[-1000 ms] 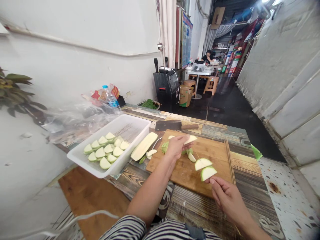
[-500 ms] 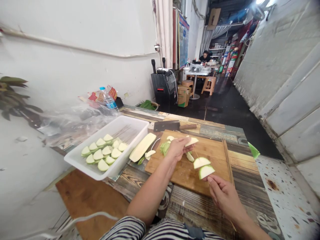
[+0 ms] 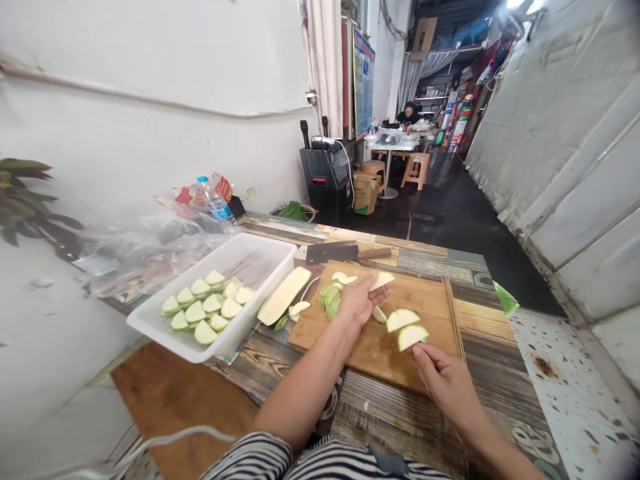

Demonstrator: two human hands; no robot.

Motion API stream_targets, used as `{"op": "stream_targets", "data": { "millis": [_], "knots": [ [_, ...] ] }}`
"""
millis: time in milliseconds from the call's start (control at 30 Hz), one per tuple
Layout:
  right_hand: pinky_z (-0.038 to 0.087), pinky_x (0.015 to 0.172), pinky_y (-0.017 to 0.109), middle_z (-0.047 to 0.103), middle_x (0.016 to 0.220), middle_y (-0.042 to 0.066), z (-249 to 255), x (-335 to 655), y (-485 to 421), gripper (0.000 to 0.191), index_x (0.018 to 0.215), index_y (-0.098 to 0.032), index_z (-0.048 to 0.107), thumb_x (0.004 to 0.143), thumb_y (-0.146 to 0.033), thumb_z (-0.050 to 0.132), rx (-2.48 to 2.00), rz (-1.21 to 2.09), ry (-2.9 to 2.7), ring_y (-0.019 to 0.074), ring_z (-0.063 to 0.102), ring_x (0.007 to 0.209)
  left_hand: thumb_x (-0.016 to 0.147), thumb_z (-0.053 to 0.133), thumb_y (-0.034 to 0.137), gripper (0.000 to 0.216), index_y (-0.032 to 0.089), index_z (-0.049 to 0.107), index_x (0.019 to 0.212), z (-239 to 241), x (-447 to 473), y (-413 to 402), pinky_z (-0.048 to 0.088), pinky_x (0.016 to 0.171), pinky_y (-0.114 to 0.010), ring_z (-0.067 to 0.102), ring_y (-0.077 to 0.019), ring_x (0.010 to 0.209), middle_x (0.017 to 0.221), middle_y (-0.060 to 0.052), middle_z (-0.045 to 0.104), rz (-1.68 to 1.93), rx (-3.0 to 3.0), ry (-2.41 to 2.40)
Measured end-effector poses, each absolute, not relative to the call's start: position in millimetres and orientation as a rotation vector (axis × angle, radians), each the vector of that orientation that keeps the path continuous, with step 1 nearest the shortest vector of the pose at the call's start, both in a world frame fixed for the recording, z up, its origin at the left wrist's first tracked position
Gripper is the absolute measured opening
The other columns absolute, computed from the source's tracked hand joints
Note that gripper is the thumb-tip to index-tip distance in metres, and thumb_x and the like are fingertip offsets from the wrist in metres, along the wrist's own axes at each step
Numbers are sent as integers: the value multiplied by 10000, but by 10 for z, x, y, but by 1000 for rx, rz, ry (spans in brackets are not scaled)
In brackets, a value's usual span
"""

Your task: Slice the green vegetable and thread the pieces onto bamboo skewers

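Note:
My right hand (image 3: 447,380) pinches a thin wooden skewer that carries two half-round zucchini slices, an upper slice (image 3: 403,320) and a lower slice (image 3: 413,337). My left hand (image 3: 356,301) grips another zucchini slice (image 3: 384,281) between thumb and fingers; the skewer's upper end reaches this slice, but whether it has pierced it I cannot tell. Both hands are over the wooden cutting board (image 3: 425,300). Cut zucchini slices (image 3: 329,299) lie piled left of my left hand, and a loose slice (image 3: 379,314) rests by its fingers.
A white tray (image 3: 270,257) with skewered slices stands left, beside a halved zucchini (image 3: 284,295). Behind the board lies a cleaver (image 3: 333,251). Bare skewers (image 3: 453,313) line the board's right edge. Plastic bags and a bottle (image 3: 217,203) sit at the back left. A person (image 3: 409,117) sits far off.
My left hand still has its slice, its fingers a little more extended beneath it. The skewer with two slices has barely shifted, and the view has moved slightly.

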State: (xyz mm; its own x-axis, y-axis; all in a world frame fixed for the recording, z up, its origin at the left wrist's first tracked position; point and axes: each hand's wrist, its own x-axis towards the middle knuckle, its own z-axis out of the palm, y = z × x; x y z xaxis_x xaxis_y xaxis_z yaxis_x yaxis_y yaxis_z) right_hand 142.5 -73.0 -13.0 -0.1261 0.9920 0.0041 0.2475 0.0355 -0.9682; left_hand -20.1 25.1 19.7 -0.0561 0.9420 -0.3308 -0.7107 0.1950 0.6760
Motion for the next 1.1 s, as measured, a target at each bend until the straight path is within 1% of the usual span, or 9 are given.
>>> {"op": "stream_targets", "data": {
  "millis": [100, 167, 367, 467, 533, 667, 767, 900, 1100],
  "knots": [
    [394, 521, 263, 603, 611, 52, -182, 1458, -714, 280, 765, -162, 670, 796, -390, 511, -1342, 726, -1764, 153, 515, 525, 766, 597, 137, 72, 69, 604, 789, 199, -164, 233, 540, 751, -354, 672, -212, 744, 827, -129, 676, 1421, 350, 886],
    [392, 519, 266, 607, 613, 58, -184, 1452, -719, 279, 756, -161, 669, 792, -385, 507, -1329, 726, -1771, 152, 511, 521, 762, 598, 131, 59, 73, 606, 771, 204, -149, 221, 539, 763, -359, 672, -207, 737, 820, -120, 677, 1429, 349, 894],
    [157, 261, 161, 248, 400, -127, -135, 1345, -727, 300, 828, -178, 576, 793, -473, 534, -1094, 1744, -1050, 31, 126, 284, 761, 598, 135, 62, 74, 599, 766, 179, -193, 238, 537, 770, -373, 673, -221, 750, 845, -137, 680, 1397, 333, 873],
    [135, 244, 152, 243, 403, -138, -139, 1317, -706, 293, 814, -176, 563, 763, -463, 585, -986, 1887, -889, 20, 84, 283, 761, 596, 132, 67, 68, 599, 779, 133, -214, 266, 539, 767, -381, 674, -220, 737, 840, -139, 680, 1408, 329, 863],
    [168, 257, 157, 276, 397, -124, -155, 1321, -692, 299, 795, -167, 584, 760, -464, 586, -1063, 1768, -1003, 26, 139, 284, 759, 597, 131, 75, 63, 601, 790, 110, -210, 274, 540, 766, -381, 673, -224, 743, 839, -141, 680, 1415, 333, 860],
    [382, 453, 201, 551, 567, -4, -188, 1352, -677, 265, 759, -151, 658, 755, -408, 594, -1257, 1174, -1424, 93, 463, 484, 752, 606, 125, 75, 62, 604, 793, 116, -173, 254, 539, 770, -384, 672, -224, 752, 864, -146, 675, 1414, 335, 877],
    [381, 494, 211, 561, 588, 3, -217, 1356, -681, 243, 735, -156, 663, 758, -386, 590, -1262, 1048, -1510, 106, 474, 533, 760, 590, 114, 51, 67, 603, 774, 146, -154, 231, 543, 759, -375, 672, -210, 726, 845, -133, 676, 1412, 337, 887],
    [189, 306, 162, 272, 393, -109, -282, 1334, -671, 254, 780, -176, 597, 797, -425, 554, -1132, 1563, -1202, 42, 201, 321, 764, 586, 116, 61, 65, 605, 791, 157, -166, 231, 546, 747, -373, 671, -210, 719, 818, -131, 681, 1418, 327, 881],
    [133, 237, 139, 250, 389, -143, -258, 1332, -581, 223, 771, -180, 549, 760, -391, 622, -861, 1966, -809, 15, 76, 278, 751, 608, 125, 90, 57, 603, 810, 134, -193, 264, 548, 730, -363, 672, -214, 712, 806, -139, 682, 1425, 314, 884]
  ]
}}
